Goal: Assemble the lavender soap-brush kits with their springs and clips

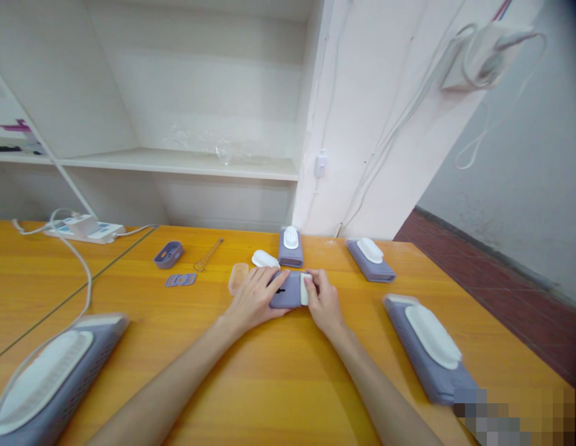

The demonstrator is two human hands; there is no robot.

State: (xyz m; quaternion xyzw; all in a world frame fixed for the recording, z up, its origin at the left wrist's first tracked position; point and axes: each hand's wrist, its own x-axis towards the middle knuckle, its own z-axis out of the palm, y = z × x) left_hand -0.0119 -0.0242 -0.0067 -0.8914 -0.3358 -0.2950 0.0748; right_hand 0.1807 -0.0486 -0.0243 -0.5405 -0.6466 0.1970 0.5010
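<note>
A small purple device (288, 291) lies on the orange table (279, 378) in front of me. My left hand (251, 298) rests on its left side, fingers curled over the casing. My right hand (322, 298) pinches a white piece (305, 288) against the device's right end. A loose white cap (264, 258) and a pale orange cup-like part (238, 277) lie just beyond my left hand.
Similar purple units with white tops stand around: far middle (290, 246), far right (370, 259), near right (430, 347), near left (46, 384). A purple shell (169, 254), flat purple piece (181, 280), metal spring (208, 255) and power strip (86, 229) lie at left.
</note>
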